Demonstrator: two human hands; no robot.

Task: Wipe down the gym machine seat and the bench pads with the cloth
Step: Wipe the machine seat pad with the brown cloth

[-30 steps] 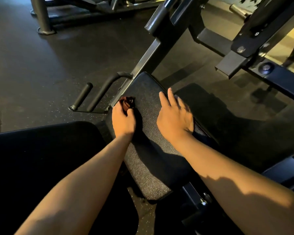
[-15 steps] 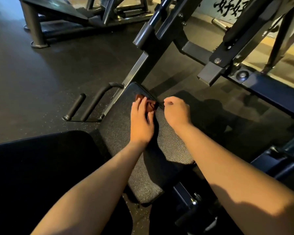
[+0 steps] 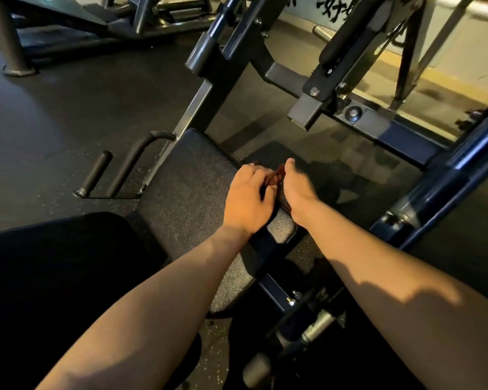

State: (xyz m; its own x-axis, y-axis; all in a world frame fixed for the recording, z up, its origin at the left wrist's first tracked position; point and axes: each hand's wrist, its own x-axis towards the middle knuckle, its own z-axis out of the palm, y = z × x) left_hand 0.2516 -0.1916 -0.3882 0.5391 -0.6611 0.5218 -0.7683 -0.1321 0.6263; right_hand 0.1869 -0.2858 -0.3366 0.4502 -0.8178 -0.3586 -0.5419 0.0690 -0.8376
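Note:
A black textured seat pad (image 3: 186, 192) of the gym machine stretches from the upper middle down to the lower centre. A small reddish-brown cloth (image 3: 278, 175) lies at the pad's right edge, mostly hidden between my hands. My left hand (image 3: 247, 198) rests on the pad with its fingers curled over the cloth. My right hand (image 3: 297, 188) sits at the pad's right edge, fingers curled onto the same cloth.
The machine's dark steel frame (image 3: 313, 80) rises behind the pad, and a blue beam (image 3: 440, 175) runs down the right. Two black handles (image 3: 107, 173) stick out left of the seat. Another black pad (image 3: 54, 263) lies at the lower left. Another machine (image 3: 68, 21) stands far left.
My left hand carried the cloth from the pad's left edge across to its right edge. My right hand closed in beside it and now holds the cloth too. The view tilted up.

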